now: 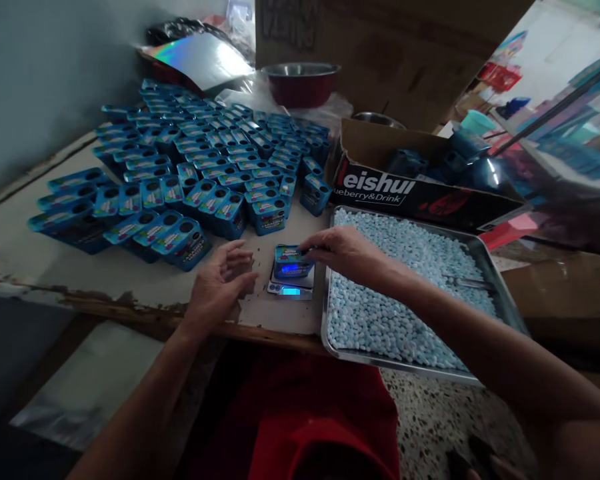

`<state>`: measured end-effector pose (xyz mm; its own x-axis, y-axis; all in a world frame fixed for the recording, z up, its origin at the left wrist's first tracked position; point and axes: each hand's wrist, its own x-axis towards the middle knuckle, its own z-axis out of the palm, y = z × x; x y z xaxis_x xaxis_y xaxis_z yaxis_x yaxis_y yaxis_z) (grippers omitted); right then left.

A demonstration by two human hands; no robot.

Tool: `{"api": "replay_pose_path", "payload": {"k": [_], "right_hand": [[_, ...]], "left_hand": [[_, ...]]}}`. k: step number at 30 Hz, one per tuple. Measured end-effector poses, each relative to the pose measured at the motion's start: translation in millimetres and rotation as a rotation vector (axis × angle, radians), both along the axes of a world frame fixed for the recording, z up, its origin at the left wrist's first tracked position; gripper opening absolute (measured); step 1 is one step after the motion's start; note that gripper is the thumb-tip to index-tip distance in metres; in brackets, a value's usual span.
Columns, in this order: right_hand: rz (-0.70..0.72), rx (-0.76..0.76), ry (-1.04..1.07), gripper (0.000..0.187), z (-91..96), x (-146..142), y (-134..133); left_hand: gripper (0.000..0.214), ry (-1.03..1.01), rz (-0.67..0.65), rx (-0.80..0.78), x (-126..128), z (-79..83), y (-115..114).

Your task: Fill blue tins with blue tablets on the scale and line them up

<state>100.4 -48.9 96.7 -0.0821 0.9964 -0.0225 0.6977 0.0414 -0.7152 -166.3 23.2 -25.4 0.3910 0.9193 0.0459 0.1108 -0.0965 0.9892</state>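
Observation:
A small blue candy box [286, 268] stands on a little digital scale [274, 289] with a lit blue display. My right hand [345, 248] reaches in from the right, its fingers closed together at the top right of that box. What those fingertips hold, if anything, is hidden. To the left of the scale, my left hand [220, 283] hovers above the table with its fingers apart and nothing in it. Beneath my right forearm lies a metal tray [325, 320] full of pale blue and white candies [380, 327]. A metal scoop [467, 283] rests among them.
Many more blue boxes with round holes in their tops [215, 160] fill the table's left and back. A black printed carton [430, 193] holding blue packs stands behind the tray. A red bowl [303, 85] sits at the back. The table's worn front edge [180, 317] runs below my hands.

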Motion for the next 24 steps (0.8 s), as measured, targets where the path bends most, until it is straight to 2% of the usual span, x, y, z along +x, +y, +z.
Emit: {"api": "replay_pose_path", "payload": {"k": [2,4,7,10,12,14,16,20,22,24], "right_hand": [[-0.005,-0.041,0.068,0.014,1.4,4,-1],[-0.076,-0.083,0.203,0.023,2.7,16,-5],[-0.328,-0.134,0.559,0.033,0.1,48,-11],[-0.566,-0.229,0.877,0.02,-10.5,76,-8],[-0.593,-0.287,0.958,0.018,-18.9,82,6],[-0.516,-0.262,0.943,0.016,-26.2,76,30],[-0.367,-0.154,0.789,0.017,-32.5,63,62],[-0.02,0.198,0.029,0.014,-44.0,35,120],[0.08,0.254,-0.315,0.015,-47.8,27,134],[0.134,0.237,-0.527,0.016,-49.2,21,138]], "left_hand": [[0.08,0.017,0.014,-0.005,-14,3.8,-2],[0.077,0.035,0.004,-0.002,-24,9.6,-5],[0.067,0.081,-0.012,0.04,-33,18.8,-10],[0.056,0.144,-0.002,0.099,-34,26.6,-12],[0.053,0.151,-0.003,0.123,-29,32.0,-15],[0.052,0.151,-0.001,0.126,-22,38.2,-18],[0.05,0.168,0.012,0.11,-15,44.6,-22],[0.048,0.21,0.054,0.105,-7,52.6,-23],[0.05,0.217,0.067,0.128,-6,54.0,-21],[0.051,0.225,0.066,0.16,-5,55.8,-18]]}}
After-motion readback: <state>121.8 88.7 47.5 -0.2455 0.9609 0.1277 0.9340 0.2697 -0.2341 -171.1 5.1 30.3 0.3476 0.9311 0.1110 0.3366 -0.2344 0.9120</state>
